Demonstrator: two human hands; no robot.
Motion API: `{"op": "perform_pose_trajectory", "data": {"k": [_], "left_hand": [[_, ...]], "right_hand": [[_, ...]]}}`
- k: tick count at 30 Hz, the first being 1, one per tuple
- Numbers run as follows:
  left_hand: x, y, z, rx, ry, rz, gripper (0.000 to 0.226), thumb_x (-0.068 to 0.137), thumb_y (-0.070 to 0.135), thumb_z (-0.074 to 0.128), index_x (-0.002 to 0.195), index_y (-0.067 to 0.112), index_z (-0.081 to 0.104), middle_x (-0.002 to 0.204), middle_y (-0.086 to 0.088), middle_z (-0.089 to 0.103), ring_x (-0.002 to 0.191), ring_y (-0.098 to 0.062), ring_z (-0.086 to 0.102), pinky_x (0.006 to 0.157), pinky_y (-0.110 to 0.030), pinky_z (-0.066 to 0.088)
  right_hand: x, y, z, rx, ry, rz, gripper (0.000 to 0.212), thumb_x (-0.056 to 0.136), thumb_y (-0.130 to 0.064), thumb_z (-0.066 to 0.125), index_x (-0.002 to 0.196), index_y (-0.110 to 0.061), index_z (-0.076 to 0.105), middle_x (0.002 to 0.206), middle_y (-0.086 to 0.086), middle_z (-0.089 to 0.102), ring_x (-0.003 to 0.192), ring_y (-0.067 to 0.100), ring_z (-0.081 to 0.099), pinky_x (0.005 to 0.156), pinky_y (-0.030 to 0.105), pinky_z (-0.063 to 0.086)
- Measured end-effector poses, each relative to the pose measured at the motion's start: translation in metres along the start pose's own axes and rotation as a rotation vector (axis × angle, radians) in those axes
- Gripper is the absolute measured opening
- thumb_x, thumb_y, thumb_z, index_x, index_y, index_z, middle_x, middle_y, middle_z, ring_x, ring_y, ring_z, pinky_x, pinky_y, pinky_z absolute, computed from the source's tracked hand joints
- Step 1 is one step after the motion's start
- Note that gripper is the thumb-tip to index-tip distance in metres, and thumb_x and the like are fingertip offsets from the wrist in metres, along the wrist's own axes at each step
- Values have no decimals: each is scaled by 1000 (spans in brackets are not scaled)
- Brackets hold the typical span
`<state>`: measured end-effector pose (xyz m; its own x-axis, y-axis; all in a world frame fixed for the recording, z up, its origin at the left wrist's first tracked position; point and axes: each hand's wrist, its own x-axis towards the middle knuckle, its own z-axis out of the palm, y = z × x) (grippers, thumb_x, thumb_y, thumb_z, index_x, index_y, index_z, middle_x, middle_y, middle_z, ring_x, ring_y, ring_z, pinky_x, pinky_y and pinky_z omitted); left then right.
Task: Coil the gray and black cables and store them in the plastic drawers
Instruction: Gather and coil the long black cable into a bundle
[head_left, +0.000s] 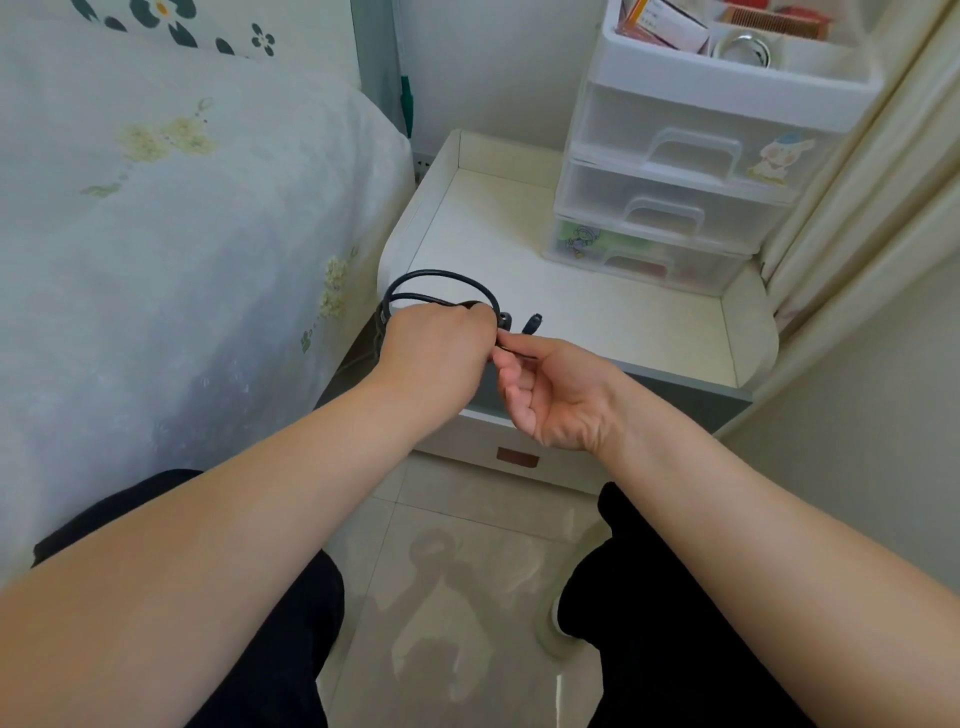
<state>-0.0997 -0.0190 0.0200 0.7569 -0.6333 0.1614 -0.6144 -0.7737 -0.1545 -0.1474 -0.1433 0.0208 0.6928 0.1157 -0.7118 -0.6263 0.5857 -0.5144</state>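
We identify the black cable (441, 278) as a smooth, slightly glossy rubber-like sheath. The nightstand (597, 312) beneath it presents a matt white laminate top. At its rear right corner, the plastic drawers (670, 208) show frosted translucent fronts in a glossy white plastic frame. In the top tray of that unit we note a shiny metal ring (743, 48). Left of the nightstand, the bedspread (182, 234) is soft matt printed cloth. Below the nightstand, floor tiles (467, 571) are polished and reflective.
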Motion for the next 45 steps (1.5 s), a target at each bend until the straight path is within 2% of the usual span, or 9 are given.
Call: {"op": "perform_pose_trajectory", "data": {"k": [6,12,14,17,27,32,35,39,45], "left_hand": [[5,-14,2,-115,30,-44,17,84,19,53,86,20,36,83,-5,61,66,-24,40,48,-28,22],[4,-14,9,-297,-96,-19,25,88,44,54,98,21,56,92,-4,64,80,-27,56,60,-30,38],[5,-15,10,-333,-122,-6,26,87,46,55,99,23,57,89,-1,62,77,-22,50,61,-29,39],[7,-19,12,-377,-176,19,26,86,47,57,91,22,53,84,4,56,80,-20,51,63,-30,41],[7,-15,15,-289,-246,70,20,86,42,58,81,28,45,71,6,49,72,-19,51,58,-28,38],[9,-13,22,-130,-238,3,7,88,28,51,83,24,55,66,5,45,55,-12,40,46,-24,25],[9,-11,24,-40,-200,-2,9,88,21,51,85,22,60,65,4,42,56,-14,41,45,-23,20],[9,-3,19,44,-134,8,12,80,5,52,80,17,55,63,3,42,65,-19,47,46,-25,20],[9,4,20,27,-119,-43,17,81,4,54,90,17,57,74,1,47,70,-21,45,46,-26,20]], "right_hand": [[-11,-17,-1,-304,-83,-134,32,95,-28,51,81,-9,72,71,4,74,53,9,67,50,24,57],[-10,-15,-11,-1097,213,-841,8,86,-18,68,88,-18,60,67,3,67,61,16,66,65,30,56],[-9,-13,-13,-1268,194,-946,14,86,-19,67,98,-26,66,75,-4,68,73,15,66,75,32,53],[-7,-14,-15,-1406,147,-994,15,87,-18,66,101,-19,73,91,-8,69,88,13,64,86,35,50],[4,-3,-9,-2009,340,-1540,35,90,-31,40,77,-6,60,72,10,57,64,30,55,44,31,41],[10,8,-4,-2026,496,-1451,23,83,-18,57,63,-6,54,57,9,53,47,27,50,45,23,24],[8,8,3,-2053,551,-1191,21,92,-20,51,73,-10,52,67,7,49,59,29,47,51,27,24],[11,-3,5,-1576,526,-634,28,88,-26,47,74,-4,60,64,6,52,61,23,45,56,28,33],[14,-6,7,-1244,460,-539,24,85,-23,53,66,-9,56,52,5,39,52,20,31,52,26,26]]}}
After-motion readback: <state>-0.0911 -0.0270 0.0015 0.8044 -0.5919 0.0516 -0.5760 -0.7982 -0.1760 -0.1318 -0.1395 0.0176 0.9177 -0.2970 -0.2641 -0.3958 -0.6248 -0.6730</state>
